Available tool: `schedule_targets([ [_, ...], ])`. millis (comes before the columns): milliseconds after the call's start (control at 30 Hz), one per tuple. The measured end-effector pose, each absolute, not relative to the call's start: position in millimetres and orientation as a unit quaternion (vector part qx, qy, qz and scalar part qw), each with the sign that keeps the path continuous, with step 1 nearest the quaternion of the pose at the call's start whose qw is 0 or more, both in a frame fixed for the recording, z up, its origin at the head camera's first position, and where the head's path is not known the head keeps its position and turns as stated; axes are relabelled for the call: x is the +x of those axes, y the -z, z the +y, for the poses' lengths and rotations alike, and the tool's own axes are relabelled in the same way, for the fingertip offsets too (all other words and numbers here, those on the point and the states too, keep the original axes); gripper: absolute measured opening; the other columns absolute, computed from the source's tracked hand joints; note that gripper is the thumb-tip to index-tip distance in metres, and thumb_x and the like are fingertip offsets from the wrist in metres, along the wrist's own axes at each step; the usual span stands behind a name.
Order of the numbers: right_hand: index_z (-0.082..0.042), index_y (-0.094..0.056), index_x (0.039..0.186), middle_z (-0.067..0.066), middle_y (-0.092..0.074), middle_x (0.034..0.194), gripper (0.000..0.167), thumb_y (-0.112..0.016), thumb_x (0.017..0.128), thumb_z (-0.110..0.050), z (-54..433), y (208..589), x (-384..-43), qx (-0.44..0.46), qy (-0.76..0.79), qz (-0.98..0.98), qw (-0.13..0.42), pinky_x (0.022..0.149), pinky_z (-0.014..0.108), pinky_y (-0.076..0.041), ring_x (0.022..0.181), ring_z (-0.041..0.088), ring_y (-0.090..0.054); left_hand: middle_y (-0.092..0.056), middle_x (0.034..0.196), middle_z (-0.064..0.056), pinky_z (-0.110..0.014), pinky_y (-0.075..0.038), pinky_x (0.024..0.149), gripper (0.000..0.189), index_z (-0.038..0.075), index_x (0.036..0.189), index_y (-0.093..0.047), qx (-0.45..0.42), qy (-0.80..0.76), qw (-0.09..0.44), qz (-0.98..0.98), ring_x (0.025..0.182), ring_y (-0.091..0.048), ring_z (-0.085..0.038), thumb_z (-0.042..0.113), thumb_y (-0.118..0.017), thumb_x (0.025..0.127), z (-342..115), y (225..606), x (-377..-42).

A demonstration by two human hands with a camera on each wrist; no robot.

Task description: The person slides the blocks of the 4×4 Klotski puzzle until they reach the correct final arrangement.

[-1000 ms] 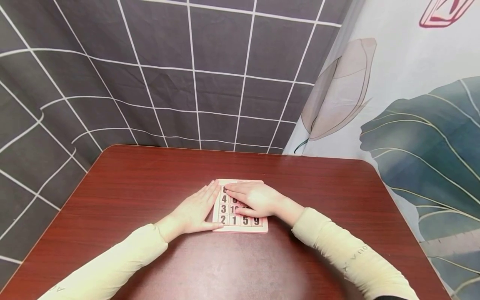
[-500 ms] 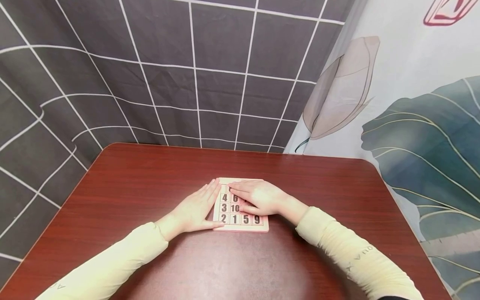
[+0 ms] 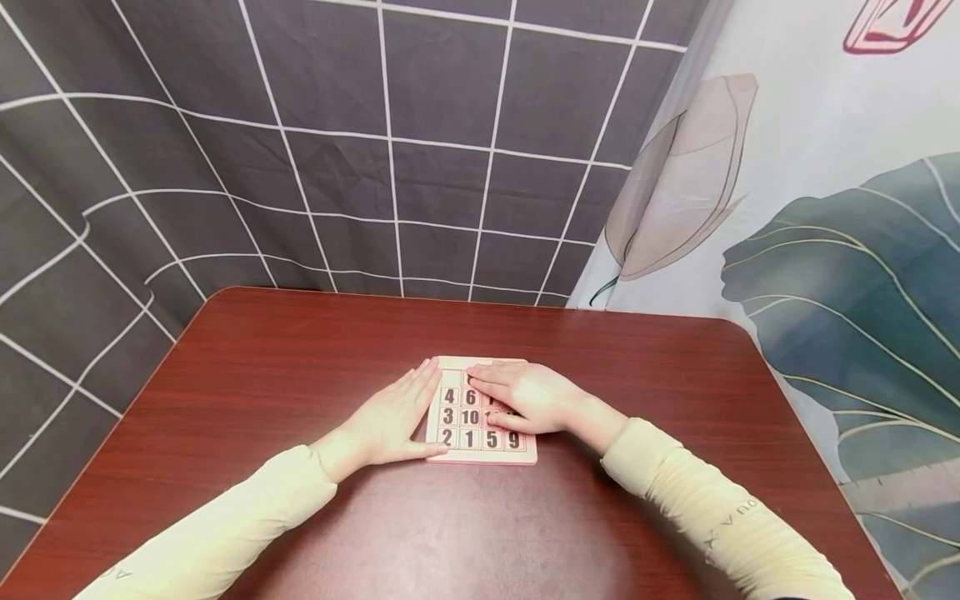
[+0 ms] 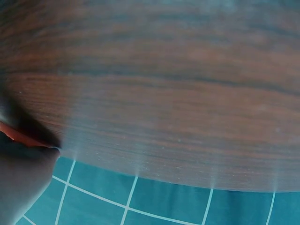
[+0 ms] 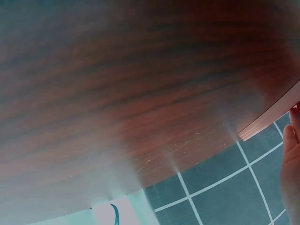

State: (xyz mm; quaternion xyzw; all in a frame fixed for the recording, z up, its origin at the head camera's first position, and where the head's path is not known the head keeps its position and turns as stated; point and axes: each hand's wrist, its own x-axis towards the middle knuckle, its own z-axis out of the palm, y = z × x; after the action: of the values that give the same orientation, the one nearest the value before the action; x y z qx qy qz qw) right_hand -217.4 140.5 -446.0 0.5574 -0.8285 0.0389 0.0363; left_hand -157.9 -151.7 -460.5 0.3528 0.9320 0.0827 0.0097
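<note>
Bracing a sliding number puzzle [image 3: 470, 418], roughly midway between the tabletop [image 3: 300, 367] side edges, with straight-fingered left hand [image 3: 388, 422], resting an extended right hand [image 3: 536, 397] over its tiles [image 3: 491, 439] – might jam one if pushing askew, or skid the frame [image 3: 483, 457] if bracing lightly.

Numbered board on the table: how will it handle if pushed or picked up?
Probably stiff: the numbered board has straight, crisp edges. Unlikely to roll or tip: it lies flat and looks thin against the table. Its tiles may slide about if pushed sideways, as the top-left cell shows no number and looks vacant.
</note>
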Motion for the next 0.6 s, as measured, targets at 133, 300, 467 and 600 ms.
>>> schedule_targets([
  [133,-0.006,-0.057,0.153,0.009,-0.06,0.156,0.062,-0.066,0.103,-0.041,137,446,-213,0.572,-0.04,-0.818,0.046,0.124,0.04,-0.045,0.146,0.023,-0.057,-0.029,0.171,-0.031,-0.049,-0.033,0.132,0.108,-0.014,0.16,-0.03,0.353,-0.083,0.009,0.932,0.161,-0.03,-0.041,0.062,-0.068,0.094,-152,461,-158],
  [300,-0.005,-0.059,0.15,0.011,-0.062,0.154,0.06,-0.068,0.102,-0.038,128,445,-205,0.599,-0.042,-0.797,0.064,0.123,0.039,-0.047,0.144,0.024,-0.059,-0.031,0.169,-0.031,-0.049,-0.034,0.131,0.108,-0.014,0.159,-0.031,0.357,-0.075,-0.001,0.931,0.16,-0.032,-0.041,0.062,-0.069,0.093,-153,461,-158],
  [467,-0.005,-0.059,0.151,0.009,-0.063,0.153,0.058,-0.065,0.103,-0.038,120,445,-201,0.611,-0.029,-0.789,0.061,0.122,0.039,-0.048,0.143,0.023,-0.06,-0.032,0.169,-0.031,-0.049,-0.035,0.131,0.108,-0.015,0.159,-0.032,0.36,-0.069,-0.007,0.93,0.16,-0.033,-0.041,0.062,-0.069,0.094,-153,462,-158],
  [600,-0.007,-0.057,0.153,0.008,-0.062,0.154,0.06,-0.064,0.103,-0.039,118,446,-202,0.602,-0.019,-0.797,0.047,0.123,0.038,-0.047,0.144,0.023,-0.059,-0.032,0.169,-0.031,-0.049,-0.035,0.131,0.107,-0.014,0.16,-0.031,0.36,-0.069,-0.004,0.93,0.16,-0.033,-0.041,0.062,-0.069,0.094,-152,462,-159],
])
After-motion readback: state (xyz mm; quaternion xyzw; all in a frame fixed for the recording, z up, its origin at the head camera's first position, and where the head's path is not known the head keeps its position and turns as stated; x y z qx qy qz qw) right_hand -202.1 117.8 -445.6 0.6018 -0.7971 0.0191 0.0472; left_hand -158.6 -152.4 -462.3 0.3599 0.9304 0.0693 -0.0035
